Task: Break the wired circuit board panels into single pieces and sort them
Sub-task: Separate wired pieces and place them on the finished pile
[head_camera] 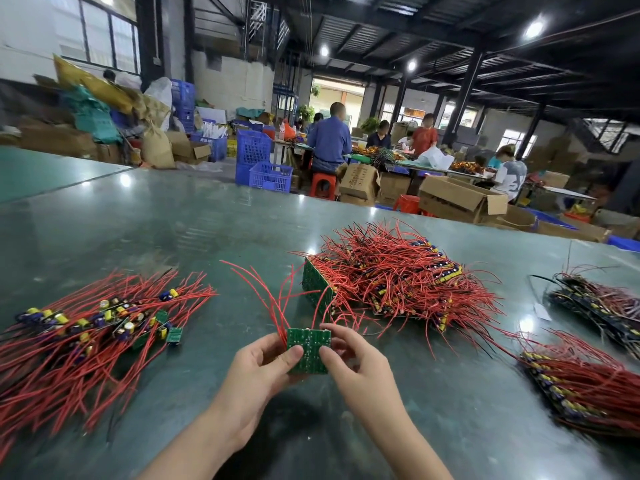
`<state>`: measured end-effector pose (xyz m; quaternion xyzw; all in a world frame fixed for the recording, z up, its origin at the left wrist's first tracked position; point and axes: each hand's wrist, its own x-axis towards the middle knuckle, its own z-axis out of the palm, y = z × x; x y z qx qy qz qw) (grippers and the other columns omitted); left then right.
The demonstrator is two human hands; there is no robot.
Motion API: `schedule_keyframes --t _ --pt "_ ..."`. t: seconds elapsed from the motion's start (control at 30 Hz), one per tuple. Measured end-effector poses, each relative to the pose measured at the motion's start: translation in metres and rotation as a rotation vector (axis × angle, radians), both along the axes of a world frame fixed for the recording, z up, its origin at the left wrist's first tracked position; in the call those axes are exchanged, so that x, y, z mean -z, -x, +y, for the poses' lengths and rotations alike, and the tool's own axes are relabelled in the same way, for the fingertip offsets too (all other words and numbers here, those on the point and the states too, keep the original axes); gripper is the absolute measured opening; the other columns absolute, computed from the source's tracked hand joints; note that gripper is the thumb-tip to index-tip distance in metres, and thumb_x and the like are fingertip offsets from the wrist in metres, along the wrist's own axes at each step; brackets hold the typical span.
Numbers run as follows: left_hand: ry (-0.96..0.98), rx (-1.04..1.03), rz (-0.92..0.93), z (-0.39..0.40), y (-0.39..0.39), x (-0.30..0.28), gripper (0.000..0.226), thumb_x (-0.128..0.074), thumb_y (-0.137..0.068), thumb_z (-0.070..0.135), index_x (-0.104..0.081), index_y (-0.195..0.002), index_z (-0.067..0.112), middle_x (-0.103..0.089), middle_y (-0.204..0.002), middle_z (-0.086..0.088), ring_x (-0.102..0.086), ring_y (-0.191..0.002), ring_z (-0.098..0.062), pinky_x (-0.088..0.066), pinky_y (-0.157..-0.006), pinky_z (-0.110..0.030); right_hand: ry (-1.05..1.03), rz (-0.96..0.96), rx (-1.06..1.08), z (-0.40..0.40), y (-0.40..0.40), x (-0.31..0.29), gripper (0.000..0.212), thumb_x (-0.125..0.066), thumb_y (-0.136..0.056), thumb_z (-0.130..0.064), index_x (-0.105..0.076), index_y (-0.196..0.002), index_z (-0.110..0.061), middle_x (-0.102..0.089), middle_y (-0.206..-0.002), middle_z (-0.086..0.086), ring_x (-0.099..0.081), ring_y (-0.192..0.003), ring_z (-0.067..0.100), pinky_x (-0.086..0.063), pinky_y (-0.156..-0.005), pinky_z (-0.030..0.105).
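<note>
A small green circuit board panel (309, 348) with long red wires rising from its far side is held above the table. My left hand (258, 372) grips its left edge with the thumb on the green face. My right hand (349, 362) pinches its right edge, thumb on the face too. To the left lies a spread pile of single boards (104, 323) with capacitors and red wires. Behind the hands a stack of unbroken wired panels (388, 282) sits on the table.
Two more stacks of wired panels lie at the right, one dark stack (602, 306) and one red-wired stack (581, 382). The green table (173, 230) stretches far ahead. Beyond its edge are cardboard boxes, blue crates (263, 161), red stools and seated people.
</note>
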<state>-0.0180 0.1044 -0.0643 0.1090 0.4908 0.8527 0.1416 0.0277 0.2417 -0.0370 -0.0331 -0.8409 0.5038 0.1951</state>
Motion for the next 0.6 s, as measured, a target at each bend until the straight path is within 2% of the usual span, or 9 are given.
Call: schedule_keyframes --t 0.13,0.27,0.43,0.53,0.6 --pt "0.017 -0.035 0.026 0.0007 -0.0005 -0.0001 0.028 -0.065 -0.070 0.007 -0.068 -0.097 -0.001 -0.073 -0.098 -0.016 -0.070 -0.087 -0.021 -0.059 -0.071 -0.030 0.098 -0.032 -0.064 0.0007 0.0005 -0.0004 0.035 -0.062 -0.086 -0.004 -0.066 -0.097 -0.036 -0.072 -0.090 -0.004 -0.065 -0.080 0.006 -0.053 -0.078 0.023" --pt "0.031 -0.038 0.032 -0.0018 0.0006 -0.0015 0.032 -0.068 -0.068 0.007 -0.069 -0.097 -0.003 -0.073 -0.097 -0.016 -0.070 -0.087 -0.021 -0.058 -0.072 -0.027 0.049 -0.024 -0.069 0.0010 0.0007 -0.0008 0.030 -0.065 -0.085 -0.006 -0.066 -0.100 -0.032 -0.071 -0.091 -0.004 -0.063 -0.081 0.007 -0.053 -0.081 0.028" --pt "0.083 -0.011 0.005 -0.0049 0.0030 -0.0023 0.027 -0.068 -0.071 0.001 -0.069 -0.098 -0.003 -0.073 -0.097 -0.017 -0.070 -0.088 -0.023 -0.058 -0.079 -0.030 -0.056 0.014 -0.010 0.0037 0.0013 0.0029 0.031 -0.068 -0.083 -0.009 -0.066 -0.104 -0.032 -0.069 -0.094 -0.008 -0.060 -0.083 0.004 -0.044 -0.076 0.014" --pt "0.138 -0.008 0.001 -0.0068 0.0034 -0.0021 0.021 -0.065 -0.077 -0.008 -0.070 -0.096 -0.001 -0.073 -0.096 -0.017 -0.070 -0.087 -0.023 -0.058 -0.079 -0.031 -0.072 0.008 -0.008 0.0050 0.0022 0.0020 0.028 -0.067 -0.083 -0.007 -0.068 -0.103 -0.026 -0.069 -0.089 -0.010 -0.059 -0.077 0.004 -0.047 -0.075 0.018" --pt "0.178 -0.026 0.012 -0.0068 0.0030 -0.0012 0.020 -0.066 -0.077 -0.009 -0.072 -0.093 0.001 -0.074 -0.093 -0.015 -0.069 -0.084 -0.021 -0.057 -0.078 -0.031 -0.076 0.017 -0.023 0.0041 0.0013 0.0017 0.030 -0.067 -0.082 -0.004 -0.067 -0.093 -0.031 -0.069 -0.080 -0.012 -0.058 -0.072 0.000 -0.047 -0.073 0.017"
